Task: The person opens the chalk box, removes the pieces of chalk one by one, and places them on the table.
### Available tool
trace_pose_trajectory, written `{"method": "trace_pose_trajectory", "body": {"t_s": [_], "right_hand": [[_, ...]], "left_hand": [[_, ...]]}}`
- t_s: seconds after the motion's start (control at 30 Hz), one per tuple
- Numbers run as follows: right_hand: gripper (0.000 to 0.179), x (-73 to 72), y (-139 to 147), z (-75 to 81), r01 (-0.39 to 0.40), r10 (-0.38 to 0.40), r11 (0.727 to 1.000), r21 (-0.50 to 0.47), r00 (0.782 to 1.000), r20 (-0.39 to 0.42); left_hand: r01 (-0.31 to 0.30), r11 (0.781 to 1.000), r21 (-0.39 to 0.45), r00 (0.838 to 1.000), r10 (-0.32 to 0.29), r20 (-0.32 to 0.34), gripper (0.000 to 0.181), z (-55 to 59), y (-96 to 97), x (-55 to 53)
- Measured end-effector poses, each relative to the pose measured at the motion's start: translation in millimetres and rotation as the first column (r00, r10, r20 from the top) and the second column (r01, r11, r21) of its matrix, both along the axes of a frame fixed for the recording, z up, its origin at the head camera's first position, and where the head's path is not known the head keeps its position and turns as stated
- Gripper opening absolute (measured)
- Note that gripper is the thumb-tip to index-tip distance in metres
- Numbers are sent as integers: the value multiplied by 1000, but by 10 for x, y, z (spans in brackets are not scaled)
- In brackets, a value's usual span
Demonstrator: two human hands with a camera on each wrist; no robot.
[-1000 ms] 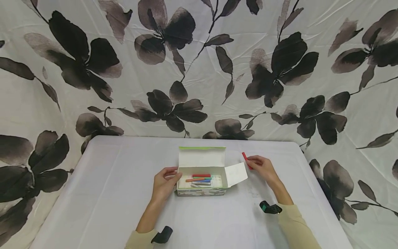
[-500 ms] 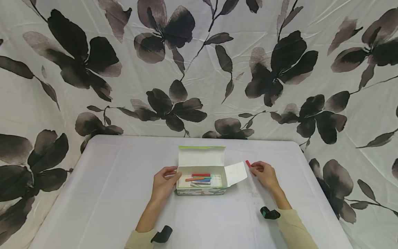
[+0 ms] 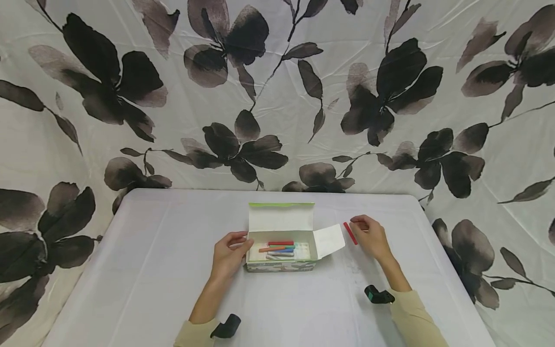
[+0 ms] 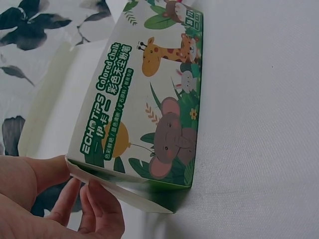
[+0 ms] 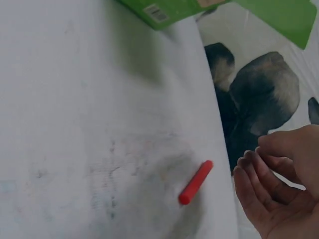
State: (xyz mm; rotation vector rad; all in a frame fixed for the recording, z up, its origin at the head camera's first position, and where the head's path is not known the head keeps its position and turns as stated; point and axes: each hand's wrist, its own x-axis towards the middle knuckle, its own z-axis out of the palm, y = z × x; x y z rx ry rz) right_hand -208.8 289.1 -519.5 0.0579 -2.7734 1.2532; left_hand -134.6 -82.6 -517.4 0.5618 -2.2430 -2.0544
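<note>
An open colored-chalk box (image 3: pixel 281 266) stands on the white-covered table, its lid (image 3: pixel 281 219) raised at the back. Several chalk sticks lie inside, among them an orange one (image 3: pixel 270 249) and a red one (image 3: pixel 284 243). My left hand (image 3: pixel 228 255) pinches the box's left end flap (image 4: pixel 134 194) between thumb and fingers. A loose red chalk stick (image 3: pixel 350 233) lies on the table to the right of the box. Just beside it, my right hand (image 3: pixel 371 238) holds nothing; its fingers are loosely bent and apart from the chalk in the right wrist view (image 5: pixel 274 184).
The box's right side flap (image 3: pixel 329 242) sticks out toward the loose chalk. Faint chalk smudges mark the white cloth (image 5: pixel 112 184). A floral curtain (image 3: pixel 243 96) hangs behind the table's back edge.
My right hand has lowered the red chalk stick onto the table, let go of it and drawn slightly away to the right. My left hand has stayed at the box.
</note>
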Motion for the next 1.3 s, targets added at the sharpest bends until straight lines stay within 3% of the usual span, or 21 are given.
{"method": "trace_pose_trajectory", "body": {"t_s": [0.17, 0.47, 0.73, 0.93, 1.1, 1.3], "right_hand": [[21, 20, -87, 238, -45, 43, 998, -37, 998, -53], [18, 95, -420, 563, -201, 190, 975, -94, 974, -120], [16, 155, -721, 716, -282, 286, 958, 55, 922, -262], [15, 174, -911, 714, -396, 390, 918, 21, 889, -240], [15, 181, -1055, 618, -474, 467, 880, 5, 864, -188], [15, 149, -1168, 477, -590, 584, 807, -8, 801, -131]], "left_hand": [[5, 1000, 6, 1000, -5, 6, 35, 11, 5, 9], [7, 1000, 8, 1000, -7, 26, 35, 39, -21, 60], [-2, 1000, 11, 1000, 2, 25, 34, 32, -35, 49], [-1, 1000, 3, 1000, 1, 1, 34, 44, -35, 46], [0, 1000, 2, 1000, 0, -5, 34, 43, -29, 44], [4, 1000, 5, 1000, -4, -11, 34, 29, -12, 38]]}}
